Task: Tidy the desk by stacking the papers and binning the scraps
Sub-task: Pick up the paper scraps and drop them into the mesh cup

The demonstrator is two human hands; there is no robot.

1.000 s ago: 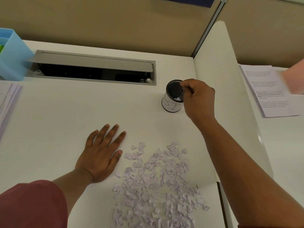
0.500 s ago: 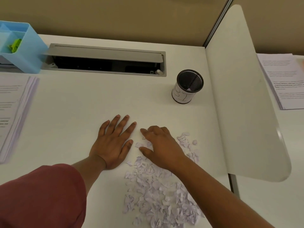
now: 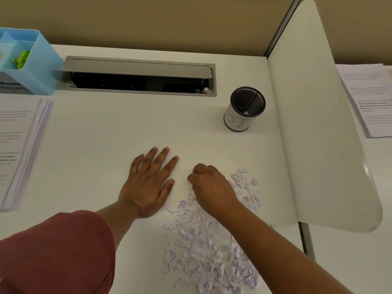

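The head camera looks down at a white desk (image 3: 101, 145). The left hand (image 3: 148, 183) lies flat on the desk with its fingers straight and spread a little. It holds nothing. A red sleeve (image 3: 55, 251) covers the arm near the shoulder.

The right hand (image 3: 210, 187) sits just beside the left one, at the top edge of a big pile of torn paper scraps (image 3: 207, 251). Its fingers are curled in tight, with the thumb pressed against them. They seem to pinch some scraps, but the hand hides what is inside, so I cannot tell for sure.

The scraps lie in a heap on the desk, under and in front of the right arm. A small black mesh cup (image 3: 244, 109) with a white paper wrap stands upright well behind the pile, near a white divider (image 3: 318, 124). A few white bits show inside it.

A stack of papers (image 3: 19, 149) lies at the left edge. Another stack (image 3: 369, 98) lies past the divider on the right. A blue box (image 3: 38, 66) stands at the back left, beside a long grey slot (image 3: 137, 76) in the desk.
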